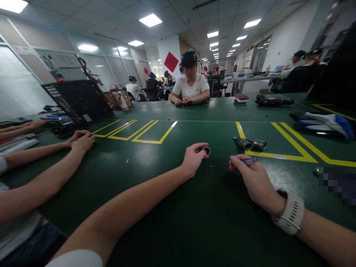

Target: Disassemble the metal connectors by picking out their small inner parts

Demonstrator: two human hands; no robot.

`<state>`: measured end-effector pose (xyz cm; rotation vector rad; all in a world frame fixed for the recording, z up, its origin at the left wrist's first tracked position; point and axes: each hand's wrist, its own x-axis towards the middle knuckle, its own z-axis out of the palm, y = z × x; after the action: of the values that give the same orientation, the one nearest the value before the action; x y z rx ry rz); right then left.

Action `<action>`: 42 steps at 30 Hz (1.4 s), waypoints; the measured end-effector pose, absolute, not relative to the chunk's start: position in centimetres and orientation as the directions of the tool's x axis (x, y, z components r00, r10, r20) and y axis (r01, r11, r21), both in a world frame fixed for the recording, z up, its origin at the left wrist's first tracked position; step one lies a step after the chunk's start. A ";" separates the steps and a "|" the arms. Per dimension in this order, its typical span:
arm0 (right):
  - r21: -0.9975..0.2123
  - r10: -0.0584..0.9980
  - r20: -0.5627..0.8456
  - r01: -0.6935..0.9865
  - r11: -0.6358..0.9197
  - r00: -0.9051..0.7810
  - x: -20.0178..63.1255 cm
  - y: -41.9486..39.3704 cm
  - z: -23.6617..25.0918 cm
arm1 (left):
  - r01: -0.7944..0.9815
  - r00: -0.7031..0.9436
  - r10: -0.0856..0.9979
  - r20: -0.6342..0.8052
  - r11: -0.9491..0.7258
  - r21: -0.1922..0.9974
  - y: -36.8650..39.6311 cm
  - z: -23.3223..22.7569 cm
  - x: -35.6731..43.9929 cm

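My left hand (194, 158) is closed around a small round metal part (206, 151) whose ring-shaped open end faces right. In my right hand (250, 174) is a thin screwdriver with a purple handle (249, 161), its shaft pointing left. Close to the shaft's tip lie two tiny dark pieces (213, 167) on the green table; whether the tip touches them I cannot tell. Just beyond my right hand rest dark metal cylindrical parts (251, 144), partly over the yellow tape. A pale watch band circles my right wrist.
Yellow tape outlines (147, 141) mark the green tabletop (155, 167). To the right lie blue-and-white gloves (328, 124) and a black tool (274, 101). A red-and-white box (241, 98) sits farther back. Another person's hands (82, 141) work at left; a co-worker (190, 87) sits opposite.
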<state>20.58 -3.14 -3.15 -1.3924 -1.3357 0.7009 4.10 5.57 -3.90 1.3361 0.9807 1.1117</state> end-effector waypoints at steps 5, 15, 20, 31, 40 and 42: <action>-0.763 0.928 0.367 0.589 0.266 0.057 20.1 -4.3 -1.6 | -0.060 0.230 0.969 0.090 -0.079 0.995 5.8 -4.2 4.1; -0.670 0.829 0.552 0.544 0.505 -0.089 19.9 -4.2 -1.9 | -0.100 0.195 0.978 0.070 -0.052 0.994 5.3 -3.5 4.5; -0.625 0.799 0.575 0.536 0.567 -0.175 19.8 -4.2 -2.0 | -0.105 0.265 0.960 0.091 -0.065 0.992 5.5 -3.8 4.2; -0.620 0.805 0.566 0.553 0.557 -0.177 19.8 -3.8 -2.2 | -0.103 0.323 0.934 0.154 -0.127 0.986 5.0 -3.7 4.3; -0.617 0.804 0.568 0.554 0.559 -0.178 19.8 -4.0 -2.3 | -0.053 0.334 0.918 0.212 -0.206 0.977 4.9 -3.9 4.3; -0.605 0.796 0.579 0.560 0.565 -0.177 19.7 -3.9 -2.3 | -0.051 0.323 0.922 0.215 -0.210 0.976 5.0 -3.9 4.3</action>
<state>19.72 -3.88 -2.32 -1.1039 -1.8630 0.3162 4.32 4.96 -3.91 1.4924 0.8364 1.1146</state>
